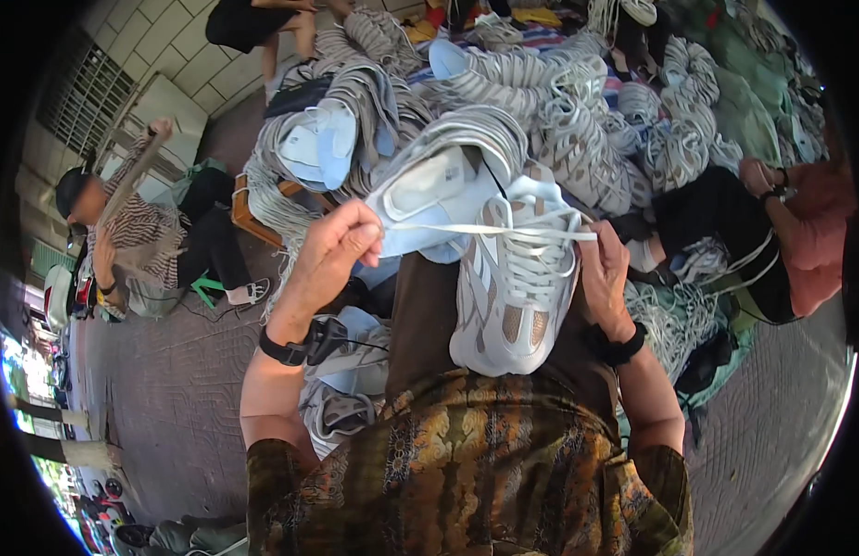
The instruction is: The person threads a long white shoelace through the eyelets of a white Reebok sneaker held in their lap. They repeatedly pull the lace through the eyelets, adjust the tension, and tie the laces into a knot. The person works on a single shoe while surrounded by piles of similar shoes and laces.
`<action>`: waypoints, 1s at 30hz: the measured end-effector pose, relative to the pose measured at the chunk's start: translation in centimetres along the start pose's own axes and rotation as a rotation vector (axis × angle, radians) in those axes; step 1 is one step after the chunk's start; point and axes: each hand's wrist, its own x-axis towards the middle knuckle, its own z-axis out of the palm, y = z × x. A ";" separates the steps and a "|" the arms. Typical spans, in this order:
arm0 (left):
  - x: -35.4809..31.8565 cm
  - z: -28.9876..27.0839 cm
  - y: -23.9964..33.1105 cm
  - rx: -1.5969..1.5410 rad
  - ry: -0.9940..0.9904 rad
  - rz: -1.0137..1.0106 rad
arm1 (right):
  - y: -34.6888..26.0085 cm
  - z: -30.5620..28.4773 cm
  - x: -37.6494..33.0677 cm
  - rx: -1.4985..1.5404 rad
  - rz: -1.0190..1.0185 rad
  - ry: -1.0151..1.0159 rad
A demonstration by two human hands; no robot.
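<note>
A white and tan sneaker [517, 296] rests on my lap, its toe toward me and its upper criss-crossed with white laces. My left hand [341, 239] pinches one end of a flat white shoelace [448, 228], pulled taut leftward from the top of the shoe. On the other side, my right hand [604, 264] is closed at the lace's other end, beside the shoe's collar. Just past my left hand lies a stack of unassembled shoe uppers [429, 190] with pale blue linings, partly behind the sneaker.
Large bundles of laced uppers [578, 139] spread across the far side. A wooden stool [253, 213] stands at left under more uppers [323, 139]. A person in stripes [138, 232] sits at left, another in pink [809, 232] at right. Loose white laces [675, 324] pile near my right elbow.
</note>
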 end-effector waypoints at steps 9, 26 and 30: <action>-2.9 2.1 1.2 -0.761 -0.153 0.014 | -0.1 -0.3 -0.5 -0.086 -0.117 -0.068; -0.4 4.1 -7.3 0.120 0.189 -0.148 | -0.3 -0.7 0.1 -0.029 -0.127 -0.149; -0.4 4.6 -9.5 0.431 0.164 -0.002 | -0.4 -1.3 0.4 0.017 -0.046 -0.220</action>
